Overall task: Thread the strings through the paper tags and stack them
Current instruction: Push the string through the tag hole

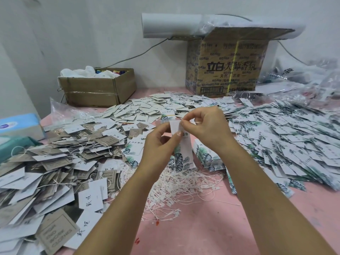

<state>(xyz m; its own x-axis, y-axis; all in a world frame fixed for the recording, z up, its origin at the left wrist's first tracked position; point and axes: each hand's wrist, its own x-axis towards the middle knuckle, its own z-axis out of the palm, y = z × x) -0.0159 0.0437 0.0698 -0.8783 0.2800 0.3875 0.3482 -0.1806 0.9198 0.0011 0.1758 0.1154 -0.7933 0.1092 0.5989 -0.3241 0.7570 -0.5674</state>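
Left of frame: a heap of grey and white paper tags (55, 162), many with strings showing, lies on the pink table (202, 232). Bottom centre: a tangle of loose white strings (176, 188) sits just below the hands.

Centre: the left hand (158, 146) pinches a leaf-print tag (181, 157) between thumb and fingers near its upper end, holding it upright above the strings. The right hand (206, 129) has thumb and forefinger pressed together at the tag's top edge. Whether they hold a string end cannot be told, as any string there is too fine to see.

Judgement: the step in hand appears to be feeding a string through the tag's hole. To do it well, the left grip should sit close under the hole so the card does not flex, while leaving the hole uncovered. The right hand should present the string's tip straight, draw it fully through and secure it before release.

Right of centre: a neat stack of leaf-print tags (207, 157) stands just beside the held tag. Far right: a broad spread of leaf-print tags (287, 142). The finished tag most likely belongs there, laid flat and aligned.
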